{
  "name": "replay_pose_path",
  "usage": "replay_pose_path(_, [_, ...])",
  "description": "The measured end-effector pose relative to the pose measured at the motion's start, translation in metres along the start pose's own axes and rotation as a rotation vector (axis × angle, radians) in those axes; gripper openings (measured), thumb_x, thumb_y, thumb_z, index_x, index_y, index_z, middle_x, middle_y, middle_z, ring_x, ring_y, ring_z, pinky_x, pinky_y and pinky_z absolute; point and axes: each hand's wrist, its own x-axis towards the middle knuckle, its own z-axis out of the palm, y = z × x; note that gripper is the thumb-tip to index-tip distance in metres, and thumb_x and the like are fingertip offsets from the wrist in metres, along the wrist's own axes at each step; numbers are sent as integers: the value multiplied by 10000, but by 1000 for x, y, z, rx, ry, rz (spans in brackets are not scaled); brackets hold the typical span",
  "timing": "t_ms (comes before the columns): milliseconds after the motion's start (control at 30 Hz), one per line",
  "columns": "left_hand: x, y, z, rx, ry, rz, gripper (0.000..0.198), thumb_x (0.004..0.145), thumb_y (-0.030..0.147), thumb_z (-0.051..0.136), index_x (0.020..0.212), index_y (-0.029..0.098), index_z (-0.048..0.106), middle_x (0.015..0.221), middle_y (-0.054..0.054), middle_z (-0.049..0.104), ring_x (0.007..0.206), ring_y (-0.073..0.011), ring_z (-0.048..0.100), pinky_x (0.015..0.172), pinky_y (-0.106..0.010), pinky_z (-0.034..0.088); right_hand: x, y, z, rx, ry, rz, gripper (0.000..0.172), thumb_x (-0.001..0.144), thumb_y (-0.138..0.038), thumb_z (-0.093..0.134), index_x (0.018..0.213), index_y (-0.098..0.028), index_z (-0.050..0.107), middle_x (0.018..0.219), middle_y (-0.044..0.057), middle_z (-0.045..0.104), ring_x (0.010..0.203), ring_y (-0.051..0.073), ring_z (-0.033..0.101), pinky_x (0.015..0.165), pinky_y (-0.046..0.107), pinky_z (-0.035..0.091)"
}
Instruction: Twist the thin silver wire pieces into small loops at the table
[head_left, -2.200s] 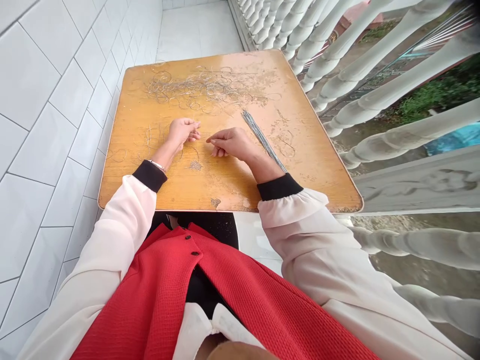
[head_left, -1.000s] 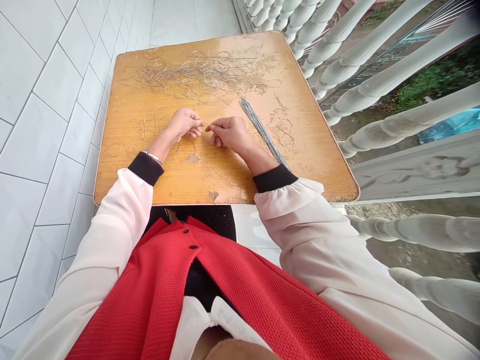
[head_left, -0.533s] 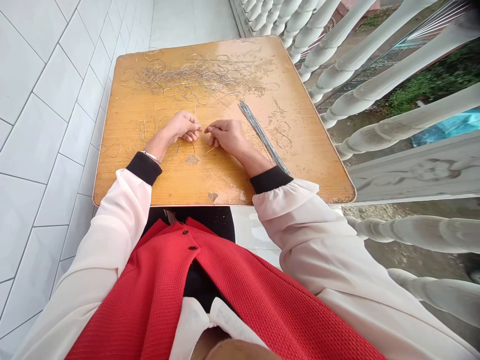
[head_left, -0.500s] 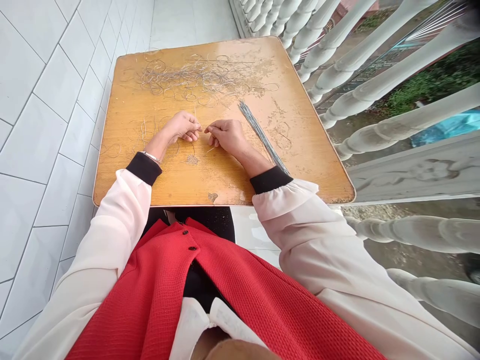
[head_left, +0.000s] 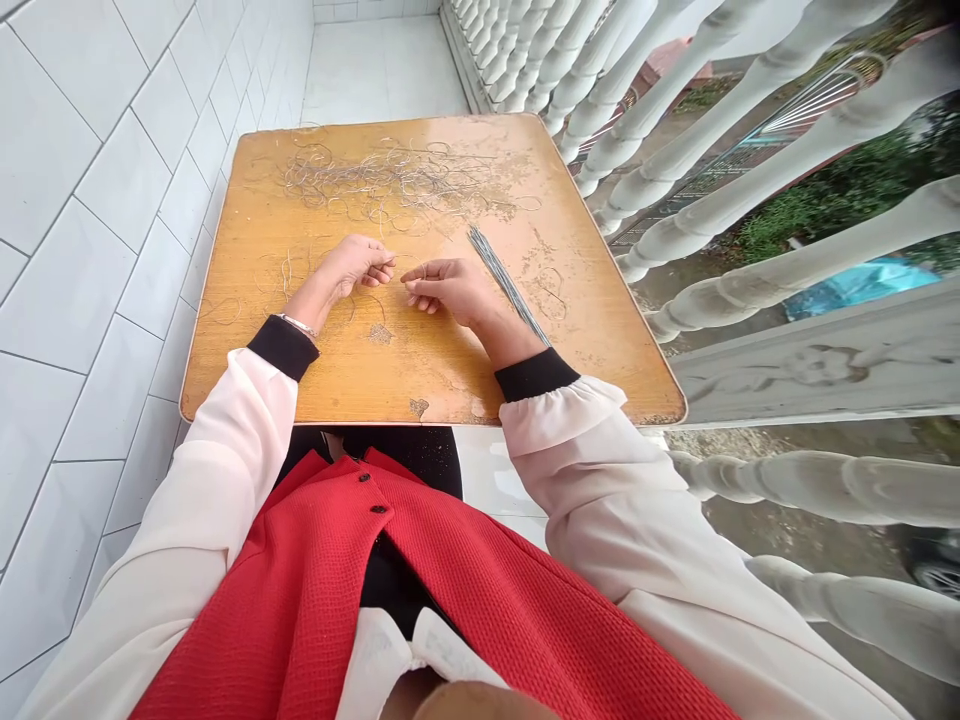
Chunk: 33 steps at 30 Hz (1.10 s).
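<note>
The yellow-orange wooden table top (head_left: 240, 385) is glossy varnish, worn rough in chipped patches; on it lie thin straight grey metal wires (head_left: 504, 285) and tangled silvery wire loops (head_left: 397, 180) — smooth, shiny white ceramic wall tiles (head_left: 127, 170) alongside, matt pebbly red cloth vest (head_left: 465, 600) below.

The left hand (head_left: 352, 268) and right hand (head_left: 442, 290) sit a narrow gap apart. Just right of the right hand, a bundle of straight wires (head_left: 504, 285) lies in the way. Ahead, a tangle of wire loops (head_left: 397, 178) spreads over the tabletop (head_left: 600, 370). Further left stands a tiled wall (head_left: 127, 230), further right a white balustrade (head_left: 802, 262).
</note>
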Motion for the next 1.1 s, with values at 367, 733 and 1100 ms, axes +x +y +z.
replay_pose_path(367, [0, 2, -4, -111, -20, -86, 369, 985, 82, 591, 621, 141, 617, 563, 6, 589, 511, -40, 504, 608, -189, 422, -3, -1, 3, 11, -47, -50, 184, 837, -13, 799, 840, -175, 712, 599, -21, 685, 511, 77, 611, 496, 167, 490])
replay_pose_path(733, [3, -2, -1, -67, -41, 15, 504, 1075, 489, 545, 706, 152, 609, 603, -17, 655, 542, -71, 607, 632, -182, 465, -2, 0, 5, 73, -19, -23, 145, 845, -53, 817, 877, -167, 733, 567, -23, 680, 462, 74, 590, 457, 155, 477])
replay_pose_path(1100, [0, 0, 6, -77, 19, 19, 521, 1114, 305, 461, 614, 171, 518, 527, 15, 576, 460, -40, 492, 543, -172, 372, -6, -2, 8, 47, -29, -61, 138, 909, -241, 833, 852, -174, 727, 596, -2, 692, 501, 88, 605, 491, 177, 494])
